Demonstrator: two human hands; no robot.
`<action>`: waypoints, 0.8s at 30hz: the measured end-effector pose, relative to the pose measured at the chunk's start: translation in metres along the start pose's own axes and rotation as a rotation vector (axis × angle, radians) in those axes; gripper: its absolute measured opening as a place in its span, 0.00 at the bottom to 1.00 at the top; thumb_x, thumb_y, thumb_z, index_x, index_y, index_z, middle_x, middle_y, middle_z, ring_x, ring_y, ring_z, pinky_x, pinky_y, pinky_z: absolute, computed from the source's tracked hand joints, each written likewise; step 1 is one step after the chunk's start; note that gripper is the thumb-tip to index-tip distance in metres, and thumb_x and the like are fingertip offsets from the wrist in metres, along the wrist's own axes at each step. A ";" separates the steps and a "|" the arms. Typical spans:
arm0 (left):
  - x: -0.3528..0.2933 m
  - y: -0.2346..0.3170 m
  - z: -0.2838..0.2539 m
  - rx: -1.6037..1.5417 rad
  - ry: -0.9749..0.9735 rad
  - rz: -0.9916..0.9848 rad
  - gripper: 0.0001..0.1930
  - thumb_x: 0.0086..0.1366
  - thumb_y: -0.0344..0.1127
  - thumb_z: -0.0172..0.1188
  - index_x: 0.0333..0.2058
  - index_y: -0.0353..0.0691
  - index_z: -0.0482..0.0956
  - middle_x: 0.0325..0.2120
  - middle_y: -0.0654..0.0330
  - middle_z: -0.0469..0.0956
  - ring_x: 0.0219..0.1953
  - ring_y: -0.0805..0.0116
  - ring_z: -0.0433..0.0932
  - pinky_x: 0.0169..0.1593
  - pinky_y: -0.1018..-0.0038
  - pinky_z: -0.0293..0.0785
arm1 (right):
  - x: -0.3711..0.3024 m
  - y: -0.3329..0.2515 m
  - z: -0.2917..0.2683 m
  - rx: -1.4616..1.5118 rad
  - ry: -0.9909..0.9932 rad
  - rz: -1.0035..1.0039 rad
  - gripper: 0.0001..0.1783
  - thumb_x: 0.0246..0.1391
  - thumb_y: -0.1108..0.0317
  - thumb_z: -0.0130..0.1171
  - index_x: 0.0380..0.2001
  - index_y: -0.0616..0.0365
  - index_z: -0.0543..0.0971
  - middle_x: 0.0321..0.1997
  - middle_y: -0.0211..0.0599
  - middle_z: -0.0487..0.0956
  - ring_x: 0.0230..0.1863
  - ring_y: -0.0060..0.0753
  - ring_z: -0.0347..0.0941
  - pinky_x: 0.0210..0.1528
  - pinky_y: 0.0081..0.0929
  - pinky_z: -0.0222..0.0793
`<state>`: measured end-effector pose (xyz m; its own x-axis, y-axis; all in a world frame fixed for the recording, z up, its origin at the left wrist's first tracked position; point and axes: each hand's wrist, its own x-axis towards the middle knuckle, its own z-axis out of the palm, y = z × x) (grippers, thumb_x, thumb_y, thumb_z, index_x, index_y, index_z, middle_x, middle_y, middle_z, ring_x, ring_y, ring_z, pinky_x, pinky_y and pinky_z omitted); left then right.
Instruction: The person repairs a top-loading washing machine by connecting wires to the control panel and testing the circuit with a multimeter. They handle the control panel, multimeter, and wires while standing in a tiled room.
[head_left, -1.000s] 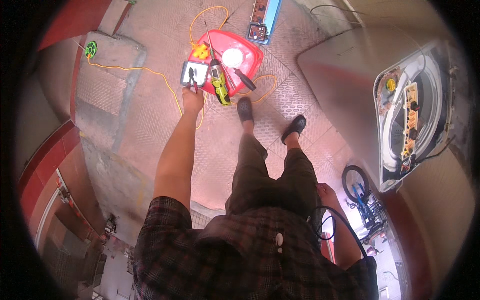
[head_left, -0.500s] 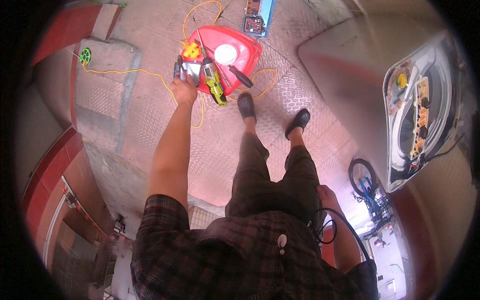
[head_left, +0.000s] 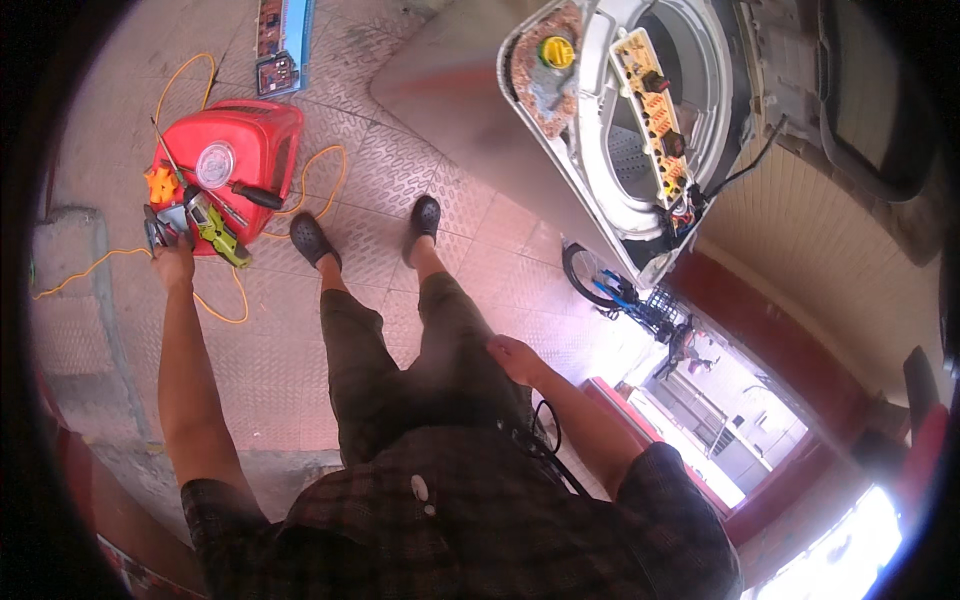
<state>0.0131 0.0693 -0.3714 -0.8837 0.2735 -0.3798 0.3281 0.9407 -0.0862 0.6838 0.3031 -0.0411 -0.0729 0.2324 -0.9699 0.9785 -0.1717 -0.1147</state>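
Note:
My left hand (head_left: pixel 174 262) is at the near-left edge of an upturned red plastic stool (head_left: pixel 240 122), its fingers closed at a small grey-and-black item that I cannot make out. Beside those fingers lies a lime-green cordless screwdriver (head_left: pixel 215 228) with a long thin bit. An orange multi-outlet block (head_left: pixel 162 185), a round clear-lidded container (head_left: pixel 215 164) and a black-handled screwdriver (head_left: pixel 258 194) also rest on the stool. My right hand (head_left: pixel 515 360) hangs against my right thigh, fingers curled in, with nothing seen in it.
A top-load washing machine (head_left: pixel 515 75) with its top opened stands at the right, its circuit board (head_left: pixel 648 115) exposed and wires hanging. A blue tray (head_left: pixel 293 45) with a board lies beyond the stool. Orange cable (head_left: pixel 240 305) loops over the floor. A bicycle (head_left: pixel 610 290) stands behind.
The view has swung to the right, so the stool now sits farther left and the washing machine shows more fully. My left hand stays at the stool's edge; my right hand shows more plainly.

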 end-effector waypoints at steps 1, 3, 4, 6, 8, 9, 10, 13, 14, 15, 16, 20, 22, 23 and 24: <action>-0.004 -0.004 -0.005 -0.028 -0.005 -0.005 0.44 0.63 0.64 0.60 0.56 0.20 0.68 0.55 0.29 0.73 0.59 0.34 0.72 0.63 0.55 0.69 | 0.002 -0.001 -0.004 -0.027 0.010 -0.024 0.22 0.70 0.51 0.51 0.52 0.57 0.79 0.50 0.48 0.83 0.55 0.42 0.78 0.59 0.35 0.71; -0.018 -0.008 -0.012 -0.090 -0.003 -0.021 0.45 0.63 0.64 0.60 0.57 0.21 0.68 0.54 0.29 0.73 0.59 0.34 0.72 0.63 0.54 0.68 | 0.004 -0.001 -0.013 -0.050 0.019 -0.049 0.22 0.70 0.51 0.51 0.52 0.57 0.79 0.50 0.48 0.83 0.55 0.42 0.78 0.59 0.35 0.71; -0.022 -0.014 -0.015 -0.120 0.015 -0.036 0.45 0.62 0.64 0.60 0.57 0.21 0.68 0.54 0.29 0.73 0.59 0.33 0.72 0.63 0.54 0.68 | 0.004 -0.007 -0.018 -0.046 0.015 -0.057 0.22 0.70 0.51 0.51 0.53 0.57 0.79 0.51 0.48 0.83 0.55 0.42 0.78 0.59 0.35 0.71; -0.035 0.013 -0.030 -0.147 -0.042 -0.081 0.44 0.62 0.63 0.61 0.58 0.23 0.69 0.54 0.31 0.74 0.59 0.34 0.71 0.62 0.53 0.69 | -0.004 -0.016 -0.022 0.000 0.045 -0.055 0.23 0.69 0.51 0.51 0.54 0.57 0.79 0.51 0.48 0.83 0.56 0.42 0.78 0.59 0.35 0.71; -0.044 0.018 -0.045 -0.178 -0.066 -0.076 0.43 0.62 0.62 0.62 0.58 0.24 0.69 0.54 0.32 0.74 0.59 0.34 0.71 0.62 0.53 0.69 | -0.012 -0.021 -0.031 0.066 0.061 -0.077 0.23 0.69 0.51 0.52 0.55 0.56 0.79 0.51 0.49 0.82 0.56 0.44 0.78 0.59 0.35 0.71; -0.054 0.015 -0.044 -0.198 -0.064 -0.048 0.42 0.63 0.61 0.62 0.59 0.25 0.69 0.53 0.32 0.74 0.58 0.34 0.72 0.61 0.52 0.69 | -0.008 -0.013 -0.035 0.001 0.085 -0.186 0.23 0.69 0.51 0.52 0.54 0.57 0.79 0.50 0.50 0.83 0.54 0.45 0.79 0.58 0.36 0.72; -0.067 0.008 -0.040 -0.216 -0.064 -0.027 0.42 0.63 0.60 0.63 0.59 0.25 0.69 0.53 0.32 0.74 0.58 0.34 0.72 0.61 0.52 0.70 | 0.003 0.007 -0.037 -0.070 0.106 -0.294 0.23 0.68 0.52 0.53 0.54 0.58 0.79 0.50 0.51 0.83 0.53 0.47 0.80 0.56 0.37 0.73; -0.108 0.025 -0.043 -0.267 -0.012 0.054 0.39 0.64 0.54 0.65 0.60 0.25 0.69 0.53 0.31 0.74 0.56 0.34 0.73 0.62 0.51 0.69 | -0.004 0.004 -0.046 -0.001 0.154 -0.285 0.22 0.67 0.54 0.53 0.53 0.58 0.80 0.49 0.52 0.83 0.51 0.50 0.80 0.55 0.39 0.74; -0.123 0.030 -0.047 -0.310 -0.006 0.092 0.38 0.64 0.53 0.65 0.61 0.25 0.69 0.53 0.31 0.75 0.56 0.35 0.73 0.62 0.51 0.69 | -0.012 -0.010 -0.056 0.060 0.158 -0.239 0.21 0.67 0.54 0.53 0.53 0.58 0.81 0.48 0.53 0.83 0.51 0.51 0.80 0.55 0.40 0.74; -0.142 0.025 -0.041 -0.289 0.022 0.144 0.37 0.64 0.51 0.65 0.61 0.25 0.69 0.53 0.31 0.74 0.57 0.35 0.73 0.62 0.51 0.69 | -0.014 -0.014 -0.062 0.000 0.160 -0.297 0.20 0.67 0.55 0.53 0.52 0.58 0.81 0.48 0.53 0.82 0.51 0.53 0.79 0.55 0.41 0.74; -0.157 0.020 -0.040 -0.266 0.055 0.189 0.37 0.64 0.50 0.66 0.61 0.25 0.68 0.54 0.31 0.74 0.57 0.36 0.72 0.62 0.51 0.69 | -0.016 -0.012 -0.066 -0.065 0.165 -0.360 0.19 0.67 0.56 0.53 0.51 0.57 0.81 0.48 0.53 0.82 0.51 0.54 0.79 0.55 0.42 0.74; -0.247 0.066 -0.078 -0.286 0.004 0.339 0.30 0.62 0.40 0.69 0.59 0.31 0.72 0.52 0.36 0.74 0.57 0.39 0.71 0.63 0.53 0.67 | -0.073 -0.073 -0.131 -0.122 0.234 -0.740 0.15 0.65 0.61 0.54 0.48 0.58 0.81 0.48 0.53 0.80 0.50 0.58 0.76 0.55 0.45 0.73; -0.274 0.093 -0.093 -0.280 -0.073 0.419 0.32 0.63 0.42 0.67 0.60 0.28 0.70 0.56 0.39 0.72 0.59 0.41 0.69 0.66 0.52 0.64 | -0.117 -0.103 -0.179 0.024 0.382 -0.909 0.13 0.64 0.65 0.58 0.48 0.60 0.81 0.47 0.52 0.80 0.49 0.56 0.77 0.54 0.44 0.74; -0.283 0.112 -0.107 -0.335 -0.061 0.426 0.30 0.63 0.40 0.67 0.59 0.28 0.71 0.55 0.39 0.72 0.58 0.42 0.71 0.63 0.54 0.68 | -0.129 -0.109 -0.202 0.056 0.476 -0.959 0.13 0.63 0.66 0.58 0.48 0.60 0.80 0.45 0.51 0.80 0.48 0.55 0.77 0.53 0.43 0.74; -0.300 0.131 -0.120 -0.387 -0.055 0.426 0.29 0.63 0.38 0.67 0.59 0.29 0.72 0.55 0.40 0.72 0.56 0.44 0.73 0.60 0.56 0.72 | -0.140 -0.107 -0.223 0.087 0.563 -1.003 0.13 0.63 0.68 0.59 0.48 0.60 0.80 0.44 0.51 0.79 0.47 0.54 0.77 0.53 0.42 0.74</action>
<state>0.2808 0.1349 -0.1579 -0.6786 0.6429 -0.3552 0.4961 0.7578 0.4239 0.6329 0.5024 0.1551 -0.6921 0.6925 -0.2035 0.5112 0.2713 -0.8156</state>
